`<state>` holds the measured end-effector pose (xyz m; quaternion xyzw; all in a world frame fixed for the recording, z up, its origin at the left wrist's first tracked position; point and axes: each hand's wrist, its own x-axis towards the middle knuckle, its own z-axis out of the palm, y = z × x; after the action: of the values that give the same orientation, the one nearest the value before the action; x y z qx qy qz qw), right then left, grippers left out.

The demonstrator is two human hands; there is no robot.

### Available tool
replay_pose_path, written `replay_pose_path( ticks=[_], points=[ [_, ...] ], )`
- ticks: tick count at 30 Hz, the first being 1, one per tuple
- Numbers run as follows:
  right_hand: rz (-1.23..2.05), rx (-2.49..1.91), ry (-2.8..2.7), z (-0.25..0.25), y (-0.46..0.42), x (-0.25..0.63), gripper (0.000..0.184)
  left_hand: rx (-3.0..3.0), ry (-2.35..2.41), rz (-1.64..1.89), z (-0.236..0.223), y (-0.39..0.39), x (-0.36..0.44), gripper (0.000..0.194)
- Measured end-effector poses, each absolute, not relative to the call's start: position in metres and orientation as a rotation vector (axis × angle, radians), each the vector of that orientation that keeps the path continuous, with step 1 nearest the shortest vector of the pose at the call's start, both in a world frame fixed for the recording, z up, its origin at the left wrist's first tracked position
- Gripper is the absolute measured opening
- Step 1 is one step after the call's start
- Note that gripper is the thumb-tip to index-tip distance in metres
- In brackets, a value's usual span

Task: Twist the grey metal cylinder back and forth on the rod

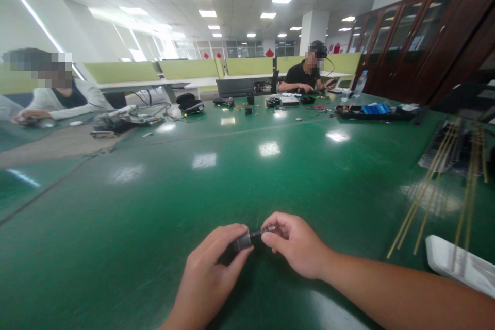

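Over a green table (154, 191), I see a person's left hand (207, 265) closed around a small dark block (242, 241), the right hand (301, 245) pinching a slim rod (256, 235) at the block's right end.

At bottom centre, our left hand (207, 265) hides part of the dark block (243, 241), and our right hand (297, 244) covers some of the thin rod (256, 235). At lower right, the frame's edge cuts off the white tray (441, 254); the sticks (419, 191) near it blur. Upper-centre bits (238, 107) are too small to name.
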<state>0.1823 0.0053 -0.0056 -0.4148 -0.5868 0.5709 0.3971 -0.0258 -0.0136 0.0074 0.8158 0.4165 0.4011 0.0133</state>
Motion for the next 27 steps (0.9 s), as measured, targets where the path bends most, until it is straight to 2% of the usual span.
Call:
replay_pose_path(
  ticks=[27],
  points=[
    [1.449,-1.046,-1.436,-0.0055,0.0067,0.1843,0.013,2.520,1.361,1.274,0.0049,-0.0141,-0.0300,0.018]
  ],
)
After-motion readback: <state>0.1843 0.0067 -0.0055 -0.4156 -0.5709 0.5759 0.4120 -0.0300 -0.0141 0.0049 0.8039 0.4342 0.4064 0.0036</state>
